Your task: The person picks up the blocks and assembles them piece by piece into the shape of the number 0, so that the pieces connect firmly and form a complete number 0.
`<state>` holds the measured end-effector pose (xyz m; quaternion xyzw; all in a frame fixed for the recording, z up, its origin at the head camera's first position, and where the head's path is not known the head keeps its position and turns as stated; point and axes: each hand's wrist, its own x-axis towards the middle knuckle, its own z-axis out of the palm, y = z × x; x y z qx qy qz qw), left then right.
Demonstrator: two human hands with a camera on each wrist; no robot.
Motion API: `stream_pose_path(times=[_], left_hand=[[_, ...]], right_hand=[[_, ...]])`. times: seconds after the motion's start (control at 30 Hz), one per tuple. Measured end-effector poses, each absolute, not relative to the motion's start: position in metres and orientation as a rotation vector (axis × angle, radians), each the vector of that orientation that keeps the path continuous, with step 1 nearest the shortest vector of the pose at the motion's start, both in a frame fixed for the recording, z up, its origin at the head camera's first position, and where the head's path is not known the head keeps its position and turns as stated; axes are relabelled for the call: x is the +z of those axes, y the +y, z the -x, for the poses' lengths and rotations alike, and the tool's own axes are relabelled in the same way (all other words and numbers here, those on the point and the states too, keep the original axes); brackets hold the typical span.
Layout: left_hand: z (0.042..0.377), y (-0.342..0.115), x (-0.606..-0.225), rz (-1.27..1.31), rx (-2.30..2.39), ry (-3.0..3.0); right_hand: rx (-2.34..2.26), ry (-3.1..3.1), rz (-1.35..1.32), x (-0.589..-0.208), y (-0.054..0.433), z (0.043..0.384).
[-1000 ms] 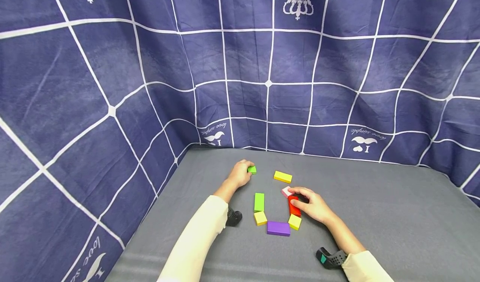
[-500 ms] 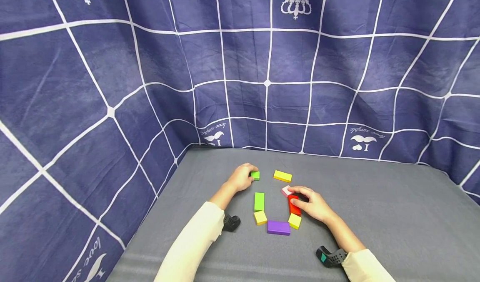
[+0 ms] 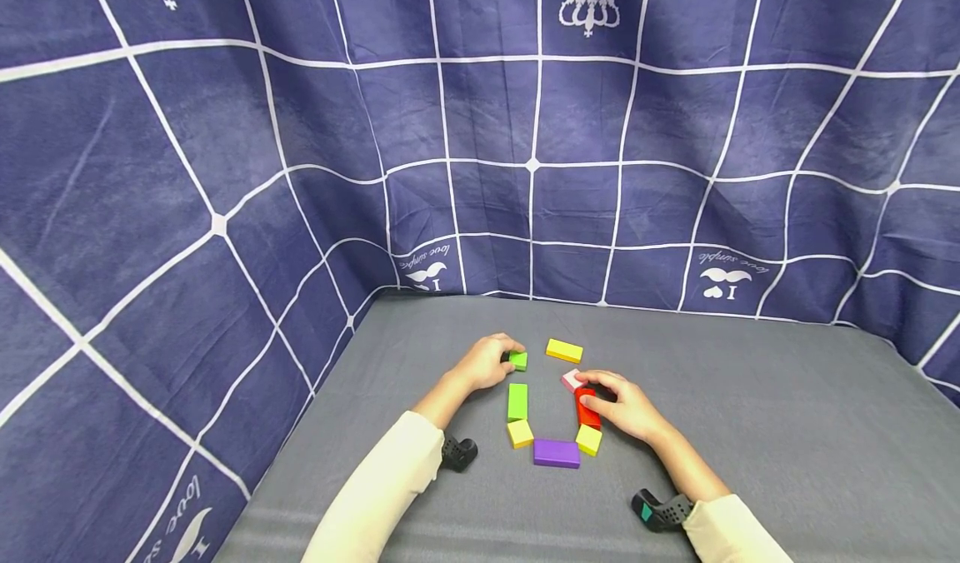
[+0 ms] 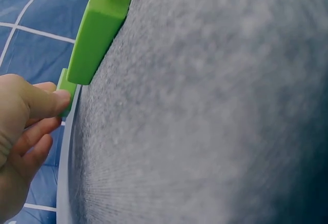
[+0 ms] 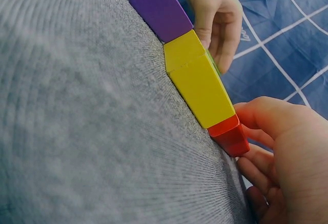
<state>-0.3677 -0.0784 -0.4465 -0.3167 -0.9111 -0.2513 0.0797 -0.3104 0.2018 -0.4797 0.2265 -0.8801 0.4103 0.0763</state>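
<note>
My left hand [image 3: 486, 361] pinches a small green block [image 3: 519, 361] between thumb and fingers, beyond a longer green block [image 3: 517, 402] on the grey table. Low over a red block [image 3: 588, 409] is my right hand [image 3: 628, 405], its thumb on that block's top and inner side. The right index fingertip reaches the corner of a small pink block [image 3: 572, 380] at the red block's far end. In the right wrist view the thumb and fingers bend around the far part of the red block [image 5: 231, 138].
Two small yellow blocks [image 3: 521, 434] [image 3: 588, 440] sit at the near ends of the green and red blocks. A purple block [image 3: 557, 453] lies between them at the front. Farther back is a long yellow block [image 3: 564, 351]. A blue checked curtain [image 3: 480, 205] stands behind the table.
My left hand has come nearer and to the right with the small green block, closer to the long green block. The right hand stays in place at the red and pink blocks.
</note>
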Motion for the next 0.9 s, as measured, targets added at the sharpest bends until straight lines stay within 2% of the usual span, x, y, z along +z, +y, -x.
stream_pose_path(times=[0.9], left_hand=[[0.3655,-0.0795,-0.4428,1.22,-0.74,-2.769]], right_hand=[[1.231,-2.644,-0.667,-0.4795,0.2017,0.3097]])
